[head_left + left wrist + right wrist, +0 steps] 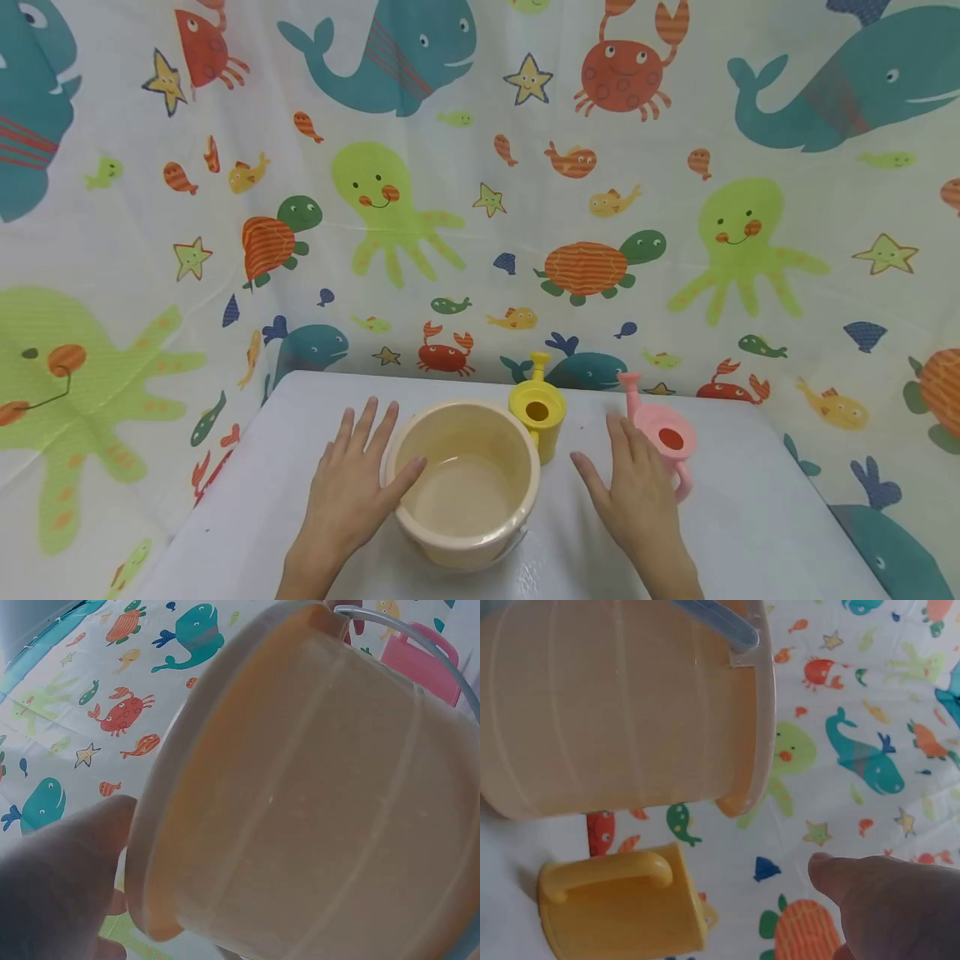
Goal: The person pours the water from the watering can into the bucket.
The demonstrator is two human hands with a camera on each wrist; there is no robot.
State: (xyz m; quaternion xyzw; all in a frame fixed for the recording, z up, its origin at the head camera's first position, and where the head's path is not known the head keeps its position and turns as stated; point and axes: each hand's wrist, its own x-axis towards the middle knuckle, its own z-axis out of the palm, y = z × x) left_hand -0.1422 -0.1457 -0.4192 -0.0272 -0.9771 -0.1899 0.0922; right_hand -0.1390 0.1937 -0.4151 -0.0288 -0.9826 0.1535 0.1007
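Note:
A cream bucket (463,542) stands upright on the white table, its inside bare. Along its left side my left hand (354,483) is spread, with the thumb over the near-left rim; the left wrist view shows the thumb close by the bucket's rim (161,802). My right hand (637,500) hovers to the right of the bucket, fingers extended and holding nothing. It overlaps the left part of a pink watering can (678,421) in the head view. Behind the bucket's right side sits a yellow watering can (550,433), also seen in the right wrist view.
The white table (750,517) is backed by a curtain (480,325) printed with sea animals, which also hangs down both sides. A grey carrying handle (718,622) hangs against the bucket's outer wall.

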